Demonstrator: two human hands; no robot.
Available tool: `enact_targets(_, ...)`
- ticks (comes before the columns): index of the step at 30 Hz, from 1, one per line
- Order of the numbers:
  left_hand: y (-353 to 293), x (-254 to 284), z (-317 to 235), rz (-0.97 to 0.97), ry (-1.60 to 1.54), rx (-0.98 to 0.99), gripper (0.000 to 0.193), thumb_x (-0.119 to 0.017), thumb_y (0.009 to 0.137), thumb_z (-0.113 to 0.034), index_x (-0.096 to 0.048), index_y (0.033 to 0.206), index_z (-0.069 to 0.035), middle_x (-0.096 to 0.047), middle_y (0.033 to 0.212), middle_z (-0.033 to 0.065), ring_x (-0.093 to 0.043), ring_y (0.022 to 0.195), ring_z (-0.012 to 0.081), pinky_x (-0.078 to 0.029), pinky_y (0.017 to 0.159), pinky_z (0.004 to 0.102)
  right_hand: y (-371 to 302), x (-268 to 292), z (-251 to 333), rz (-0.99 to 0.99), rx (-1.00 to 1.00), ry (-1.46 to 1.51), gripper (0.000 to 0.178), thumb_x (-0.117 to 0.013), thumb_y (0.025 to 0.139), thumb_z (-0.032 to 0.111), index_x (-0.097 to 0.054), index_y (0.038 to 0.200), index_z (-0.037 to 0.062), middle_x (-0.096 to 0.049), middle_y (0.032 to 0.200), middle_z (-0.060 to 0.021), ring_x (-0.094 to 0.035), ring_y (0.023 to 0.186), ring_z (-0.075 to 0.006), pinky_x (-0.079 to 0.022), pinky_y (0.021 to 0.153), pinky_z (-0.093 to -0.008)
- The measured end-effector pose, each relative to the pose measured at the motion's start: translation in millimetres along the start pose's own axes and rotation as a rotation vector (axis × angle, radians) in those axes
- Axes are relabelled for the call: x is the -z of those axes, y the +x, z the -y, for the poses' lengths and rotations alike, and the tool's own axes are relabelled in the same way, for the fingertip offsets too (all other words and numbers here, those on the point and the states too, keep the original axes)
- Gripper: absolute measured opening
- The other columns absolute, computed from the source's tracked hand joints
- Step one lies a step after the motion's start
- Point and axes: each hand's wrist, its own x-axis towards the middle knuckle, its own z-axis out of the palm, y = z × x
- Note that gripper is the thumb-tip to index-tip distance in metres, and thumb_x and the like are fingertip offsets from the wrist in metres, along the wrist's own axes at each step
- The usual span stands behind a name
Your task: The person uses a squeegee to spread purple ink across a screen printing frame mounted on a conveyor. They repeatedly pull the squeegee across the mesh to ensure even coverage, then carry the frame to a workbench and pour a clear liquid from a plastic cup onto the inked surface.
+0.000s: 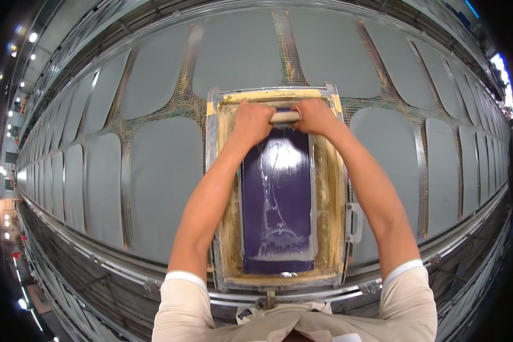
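Observation:
A screen printing frame [345, 239] lies across the long table in front of me, its inner edges covered in yellowish tape. Its mesh [279, 196] looks dark purple and glossy, with pale, wet streaks and smears down the middle. At the far end of the frame, my left hand [253, 122] and my right hand [316, 117] are closed round the two ends of a squeegee, whose pale handle [285, 117] shows between them. The squeegee's blade is mostly hidden by the handle and hands.
Flat grey panels with rounded corners, such as this one [165, 176], line the table in two long rows. Between them run strips marked with criss-cross lines [290, 51]. A metal rail [114, 265] follows the near edge. A light handle [354, 222] juts from the frame's right side.

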Motion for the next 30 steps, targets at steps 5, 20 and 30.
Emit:
enact_targets(5,44,-8,32,0.029,-0.001,0.065,0.021,-0.081,0.077,-0.029,-0.076,0.094,-0.017,-0.072,0.081,0.0092,-0.07,0.082,0.0321,-0.053,0.077,0.0453,56,0,-29,0.008,-0.009,0.07,0.031,-0.084,0.075,0.026,-0.074,0.098,0.0087,-0.073,0.09,-0.0173,-0.071,0.087,-0.0369,-0.056,0.08,-0.0466)
enact_targets(20,-146,8,-85,0.063,-0.12,0.072,0.011,-0.077,0.077,-0.02,-0.076,0.087,-0.016,-0.071,0.082,0.0066,-0.069,0.08,0.0287,-0.051,0.077,0.0446,-144,-49,70,-0.035,0.024,0.072,0.021,-0.082,0.071,0.024,-0.075,0.086,0.0108,-0.071,0.078,-0.0144,-0.07,0.077,-0.0339,-0.056,0.074,-0.0447)
enact_targets(30,-333,13,-208,0.05,-0.09,0.054,0.025,-0.076,0.073,-0.014,-0.072,0.098,-0.013,-0.068,0.095,0.0014,-0.063,0.087,0.022,-0.044,0.082,0.0377,-335,-66,156,0.12,-0.023,0.259,0.04,-0.085,0.075,0.037,-0.075,0.099,0.0079,-0.072,0.099,-0.0138,-0.068,0.097,-0.0315,-0.051,0.09,-0.0443)
